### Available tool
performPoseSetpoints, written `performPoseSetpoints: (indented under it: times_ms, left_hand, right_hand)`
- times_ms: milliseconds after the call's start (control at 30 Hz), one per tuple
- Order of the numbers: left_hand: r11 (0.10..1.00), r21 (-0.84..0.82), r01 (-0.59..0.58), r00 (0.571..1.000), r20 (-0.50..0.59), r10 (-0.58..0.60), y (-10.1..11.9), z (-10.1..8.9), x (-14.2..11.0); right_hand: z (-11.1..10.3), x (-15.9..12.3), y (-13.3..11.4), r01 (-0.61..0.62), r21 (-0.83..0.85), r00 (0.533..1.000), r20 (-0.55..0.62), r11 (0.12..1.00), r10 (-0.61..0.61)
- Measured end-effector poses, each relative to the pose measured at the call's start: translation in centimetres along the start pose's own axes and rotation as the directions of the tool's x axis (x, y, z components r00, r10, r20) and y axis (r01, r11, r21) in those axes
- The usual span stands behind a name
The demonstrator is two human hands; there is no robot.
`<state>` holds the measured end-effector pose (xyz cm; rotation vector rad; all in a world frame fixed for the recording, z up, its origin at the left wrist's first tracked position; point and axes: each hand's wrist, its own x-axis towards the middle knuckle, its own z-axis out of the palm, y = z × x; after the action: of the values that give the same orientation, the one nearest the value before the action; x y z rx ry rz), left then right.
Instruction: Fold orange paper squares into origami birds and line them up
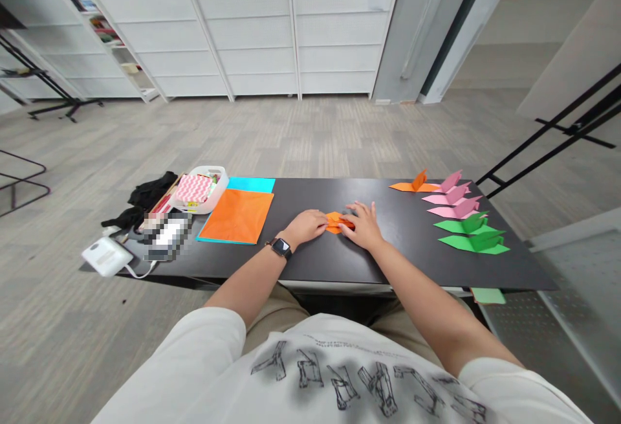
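Observation:
An orange piece of folded origami paper point(334, 223) lies on the black table in front of me, partly covered by my fingers. My left hand point(309, 224), with a dark watch on its wrist, grips the paper's left side with fingers close together. On the other side, my right hand point(363, 225) holds the right part between thumb and fingers, while some of its other fingers are raised and spread. The exact folds under the fingertips are too small to make out.
Left of my hands lies a stack of orange sheets point(242, 215) over a blue sheet point(252, 184). Beyond it are a white basket point(222, 184), black cloth point(152, 194) and a white device point(107, 256). Orange point(416, 184), pink point(449, 196) and green point(473, 243) folded paper figures line the right end.

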<state>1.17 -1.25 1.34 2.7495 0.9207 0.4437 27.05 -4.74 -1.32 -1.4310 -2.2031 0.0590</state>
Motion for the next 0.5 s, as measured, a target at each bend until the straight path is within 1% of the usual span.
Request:
performPoseSetpoints:
  times_ms: [100,200,333,500]
  left_hand:
    - [0.998,0.019,0.051,0.998,-0.029,-0.051,0.5,-0.1,0.0]
    - [0.995,-0.003,0.098,0.992,-0.078,-0.098,0.9,-0.1,-0.1]
    - [0.988,-0.085,0.130,0.978,-0.151,-0.141,1.6,-0.6,-0.4]
    - [0.968,-0.180,0.176,0.957,-0.198,-0.210,2.4,-2.0,-0.9]
  right_hand:
    - [-0.6,-0.6,-0.1,0.086,0.002,0.995,0.054,0.996,-0.086]
    - [-1.1,-0.9,-0.3,0.152,0.019,0.984,0.088,0.988,-0.153]
    - [-1.6,-0.8,-0.6,0.179,0.030,0.980,0.084,0.983,-0.181]
    - [-3.0,-0.3,-1.4,0.200,0.040,0.975,0.090,0.979,-0.203]
